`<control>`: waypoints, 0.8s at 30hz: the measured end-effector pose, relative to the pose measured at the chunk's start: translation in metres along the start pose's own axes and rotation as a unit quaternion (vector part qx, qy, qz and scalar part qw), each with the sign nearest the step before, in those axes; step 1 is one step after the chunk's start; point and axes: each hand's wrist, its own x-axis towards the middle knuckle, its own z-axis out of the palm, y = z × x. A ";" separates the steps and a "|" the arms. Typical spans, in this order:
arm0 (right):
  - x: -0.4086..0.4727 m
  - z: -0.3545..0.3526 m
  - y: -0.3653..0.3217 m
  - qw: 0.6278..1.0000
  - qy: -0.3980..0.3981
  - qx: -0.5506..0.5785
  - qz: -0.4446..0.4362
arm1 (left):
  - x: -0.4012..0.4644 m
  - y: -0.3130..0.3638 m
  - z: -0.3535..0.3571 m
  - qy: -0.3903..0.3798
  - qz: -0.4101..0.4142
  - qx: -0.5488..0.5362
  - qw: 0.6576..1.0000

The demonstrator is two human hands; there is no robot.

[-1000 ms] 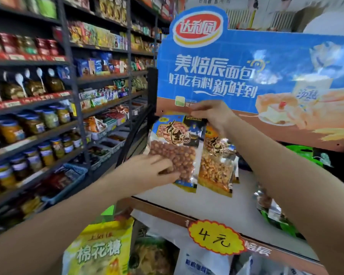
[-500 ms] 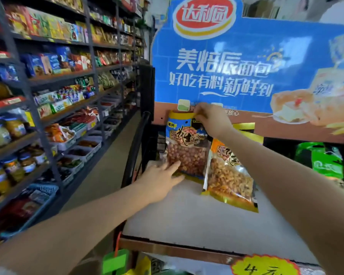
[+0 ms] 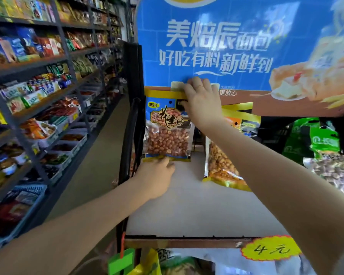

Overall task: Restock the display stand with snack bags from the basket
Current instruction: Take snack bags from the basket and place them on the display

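Peanut bags: two in view on the white shelf of the display stand.
First peanut bag: blue and yellow, red-skinned peanuts showing through its clear window; it stands upright at the back left corner of the shelf, against the blue backboard.
Second peanut bag: orange and yellow, paler nuts inside; it leans to the right of the first, apart from it and partly hidden behind the right forearm.
Right hand: one, fingers bent over the top right corner of the first peanut bag, thumb in front, pinching its upper edge against the backboard.
Left hand: one, palm down on the shelf, fingers loosely curled with the tips touching the bottom edge of the first peanut bag; it grips nothing.
Green bags: at least two, at the right end of the shelf; the count beyond that is unclear.
Price tag: one, yellow, on the shelf's front edge.
Side shelving: several tiers at the left, packed with goods too many and too blurred to count.
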 end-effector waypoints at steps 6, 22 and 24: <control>-0.074 -0.038 0.039 0.989 -0.064 0.126 0.030 | -0.010 0.026 -0.048 0.079 0.065 -0.125 0.987; -0.488 -0.229 0.262 0.883 -0.194 0.144 0.402 | -0.033 0.441 -0.073 0.011 0.402 -0.222 0.888; -0.559 -0.241 0.286 0.841 -0.244 0.132 0.465 | -0.045 0.504 -0.044 -0.071 0.426 -0.188 0.882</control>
